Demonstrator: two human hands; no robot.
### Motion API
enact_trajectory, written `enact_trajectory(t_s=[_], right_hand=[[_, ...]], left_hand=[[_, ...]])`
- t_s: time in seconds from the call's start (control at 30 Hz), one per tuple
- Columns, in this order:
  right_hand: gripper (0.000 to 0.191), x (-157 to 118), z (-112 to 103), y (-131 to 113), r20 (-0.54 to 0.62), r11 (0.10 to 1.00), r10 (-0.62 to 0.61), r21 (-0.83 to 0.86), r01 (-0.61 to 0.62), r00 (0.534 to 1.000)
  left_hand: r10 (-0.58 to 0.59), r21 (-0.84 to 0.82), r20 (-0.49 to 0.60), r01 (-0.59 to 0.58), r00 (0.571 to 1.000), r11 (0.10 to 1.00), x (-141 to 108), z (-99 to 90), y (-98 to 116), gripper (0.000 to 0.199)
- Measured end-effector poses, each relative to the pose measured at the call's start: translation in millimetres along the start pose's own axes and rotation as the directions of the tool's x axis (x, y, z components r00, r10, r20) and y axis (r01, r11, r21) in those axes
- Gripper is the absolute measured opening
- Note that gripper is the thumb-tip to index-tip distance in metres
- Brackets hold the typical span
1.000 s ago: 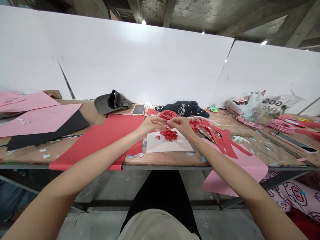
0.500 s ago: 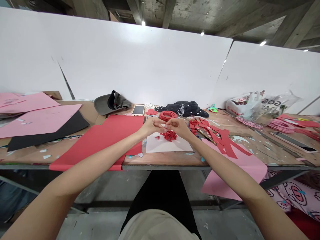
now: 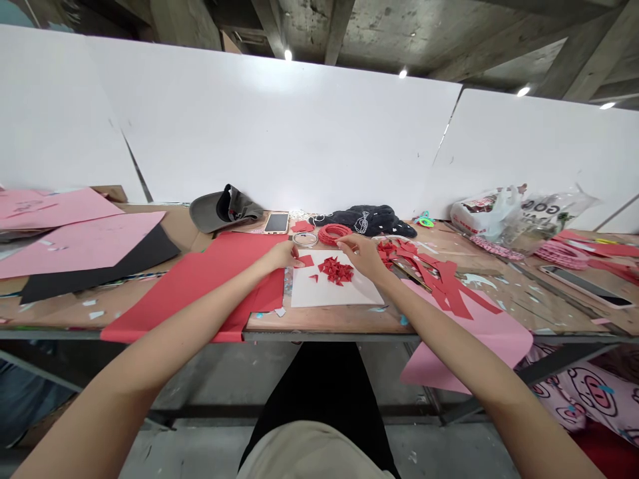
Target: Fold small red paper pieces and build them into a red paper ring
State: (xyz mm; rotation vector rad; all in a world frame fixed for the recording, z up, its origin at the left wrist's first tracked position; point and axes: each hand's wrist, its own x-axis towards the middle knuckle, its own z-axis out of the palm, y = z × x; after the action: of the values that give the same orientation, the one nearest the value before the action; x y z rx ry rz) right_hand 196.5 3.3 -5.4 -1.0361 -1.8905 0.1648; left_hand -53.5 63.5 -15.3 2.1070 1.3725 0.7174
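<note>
My left hand [image 3: 284,255] is closed on a small red paper piece [image 3: 305,261] at the left edge of a white sheet [image 3: 319,296]. A pile of small red paper scraps [image 3: 337,271] lies on the middle of the sheet. My right hand [image 3: 360,253] is above the sheet's right side, close to the pile; its fingers are bent and the fingertips are too small to tell what they hold, if anything. Behind the pile are a red ring [image 3: 333,233] and a roll of clear tape [image 3: 305,239].
Large red paper [image 3: 200,286] lies left, beside a cap [image 3: 224,207] and a phone [image 3: 277,223]. Red strips [image 3: 452,286], scissors [image 3: 412,275] and pink paper [image 3: 489,336] lie right. Dark cloth [image 3: 369,219] and plastic bags [image 3: 489,213] are at the back.
My hands, together above the scraps before, are now apart: the left moved left, the right moved slightly right. The red piece at my left fingers and the tape roll have come into view.
</note>
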Motion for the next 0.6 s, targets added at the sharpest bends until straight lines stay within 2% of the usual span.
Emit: enact_trajectory(t_s=[0.13,0.3,0.4,0.47,0.6], right_hand=[[0.021,-0.1,1.2,2.5,-0.001,1.000,-0.011,-0.011,0.011,1.000],[0.019,0.6,1.7,4.5,0.016,1.000,-0.005,-0.026,0.006,1.000],[0.020,0.5,2.2,4.3,0.036,1.000,0.003,-0.028,-0.002,0.999],[0.020,0.1,2.7,4.5,0.051,1.000,0.001,-0.029,0.001,0.999],[0.019,-0.8,3.7,5.7,0.086,1.000,-0.007,-0.024,0.009,0.996]], left_hand=[[-0.005,-0.104,0.022,0.007,1.000,0.995,3.3,-0.3,-2.1,0.040],[-0.001,-0.192,-0.032,-0.005,0.999,0.981,0.0,-1.0,2.7,0.045],[-0.012,-0.264,-0.008,0.009,1.000,0.965,-1.1,-2.2,5.5,0.041],[0.007,-0.234,-0.040,-0.016,0.999,0.972,-1.2,-2.6,6.0,0.030],[0.050,-0.074,-0.180,-0.064,0.982,0.995,-2.6,-2.4,6.0,0.014]])
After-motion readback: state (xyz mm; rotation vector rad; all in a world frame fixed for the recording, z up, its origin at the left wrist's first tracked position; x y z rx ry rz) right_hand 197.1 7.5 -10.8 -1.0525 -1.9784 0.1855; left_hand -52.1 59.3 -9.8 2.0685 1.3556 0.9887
